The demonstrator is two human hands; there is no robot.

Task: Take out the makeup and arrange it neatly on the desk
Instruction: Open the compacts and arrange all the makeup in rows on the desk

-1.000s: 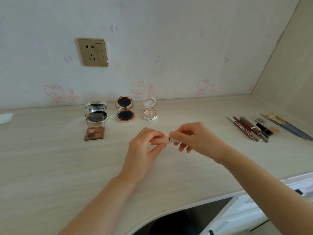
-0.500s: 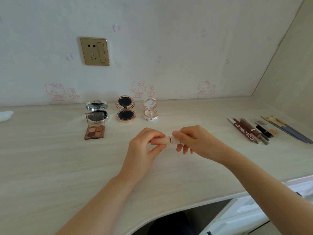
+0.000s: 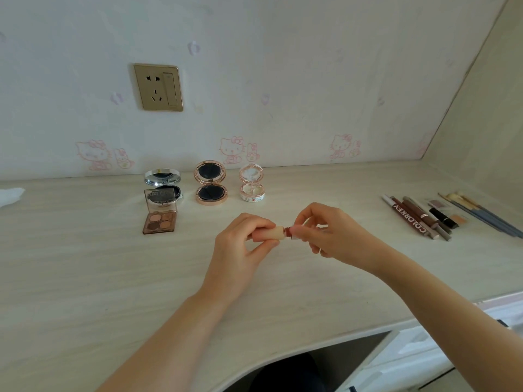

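A small beige lipstick tube (image 3: pixel 276 232) is held sideways just above the pale wooden desk (image 3: pixel 85 278). My left hand (image 3: pixel 240 250) grips its beige end. My right hand (image 3: pixel 331 230) pinches the other end, where a dark red part (image 3: pixel 287 232) shows in a narrow gap between the two halves. Behind them, near the wall, stand an open silver compact (image 3: pixel 162 179), an open rose-gold compact (image 3: pixel 210 183) and a small open white compact (image 3: pixel 251 183). A brown eyeshadow palette (image 3: pixel 160 219) lies open in front of the silver compact.
At the right lie several brown pencils and pens (image 3: pixel 416 217), a black tube (image 3: pixel 443 216) and thin brushes (image 3: pixel 481 215). A white tissue (image 3: pixel 10 195) sits at the far left. White drawers (image 3: pixel 424 360) are below the desk's front edge.
The two halves of the lipstick have come slightly apart, so the dark red part now shows between them. Both hands stay at the same spot.
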